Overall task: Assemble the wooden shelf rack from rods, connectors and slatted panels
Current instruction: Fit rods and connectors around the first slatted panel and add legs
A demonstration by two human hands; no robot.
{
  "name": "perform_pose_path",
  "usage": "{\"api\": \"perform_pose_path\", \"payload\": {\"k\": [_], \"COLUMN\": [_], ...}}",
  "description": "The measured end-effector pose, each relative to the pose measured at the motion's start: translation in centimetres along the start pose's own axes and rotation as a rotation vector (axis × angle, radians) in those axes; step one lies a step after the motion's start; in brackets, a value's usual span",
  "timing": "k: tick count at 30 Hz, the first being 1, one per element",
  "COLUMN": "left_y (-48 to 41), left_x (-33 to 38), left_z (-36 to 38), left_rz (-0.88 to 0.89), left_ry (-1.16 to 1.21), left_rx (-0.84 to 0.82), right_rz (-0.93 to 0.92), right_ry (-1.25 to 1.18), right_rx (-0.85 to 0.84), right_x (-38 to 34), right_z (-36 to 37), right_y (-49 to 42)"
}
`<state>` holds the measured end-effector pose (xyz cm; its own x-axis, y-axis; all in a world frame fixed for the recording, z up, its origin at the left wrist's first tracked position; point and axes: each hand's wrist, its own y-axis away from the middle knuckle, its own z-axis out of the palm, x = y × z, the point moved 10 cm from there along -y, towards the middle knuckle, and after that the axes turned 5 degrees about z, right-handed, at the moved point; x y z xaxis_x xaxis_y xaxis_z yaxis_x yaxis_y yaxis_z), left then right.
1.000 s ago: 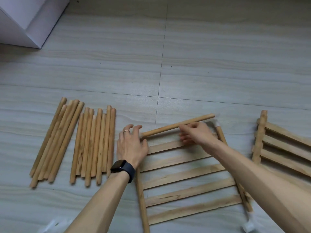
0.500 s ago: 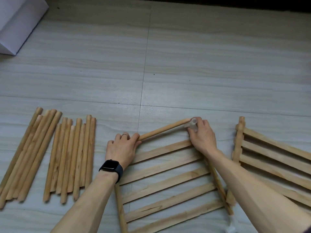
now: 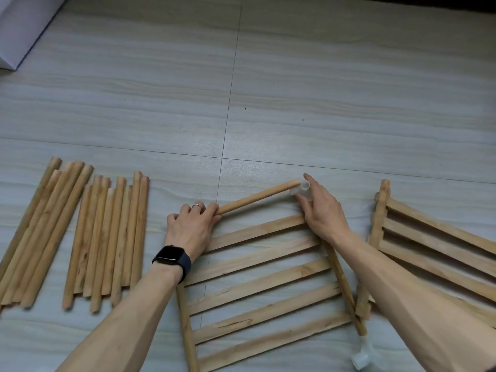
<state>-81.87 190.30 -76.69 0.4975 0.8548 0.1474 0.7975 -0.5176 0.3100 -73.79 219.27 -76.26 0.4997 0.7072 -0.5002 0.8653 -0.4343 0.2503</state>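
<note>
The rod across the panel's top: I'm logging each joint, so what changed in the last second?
The right hand slid along the rod to the connector and pinched it; the rod's end meets it. The left hand kept gripping the other end; panel and loose rods stayed.

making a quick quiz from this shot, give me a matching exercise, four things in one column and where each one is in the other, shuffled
Things
1 held rod
2 loose rods
3 spare slatted panel
4 black watch

Places
A worn at the left wrist
B on the floor at far left, in rows
C between the left hand and the clear connector pinched by the right hand
D on the floor, right of the panel being framed

Pairs: 1-C, 2-B, 3-D, 4-A
</note>
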Motion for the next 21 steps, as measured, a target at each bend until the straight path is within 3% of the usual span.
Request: {"api": "perform_pose_path", "payload": {"k": [6,9,21], "left_y": [0.1,0.3,0.2], "left_x": [1.0,0.8,0.9], "left_z": [0.4,0.5,1.2], "left_rz": [0.044,0.046,0.039], "left_ry": [-0.004,-0.007,0.144], "left_rx": [0.001,0.012,-0.005], "right_rz": [0.268,0.392,0.207], "right_ry": [-0.204,-0.332,-0.353], "right_rx": [0.181,0.189,0.176], "right_x": [2.2,3.8,2.0], "right_z": [-0.4,-0.1,-0.6], "right_y": [1.1,1.2,1.4]}}
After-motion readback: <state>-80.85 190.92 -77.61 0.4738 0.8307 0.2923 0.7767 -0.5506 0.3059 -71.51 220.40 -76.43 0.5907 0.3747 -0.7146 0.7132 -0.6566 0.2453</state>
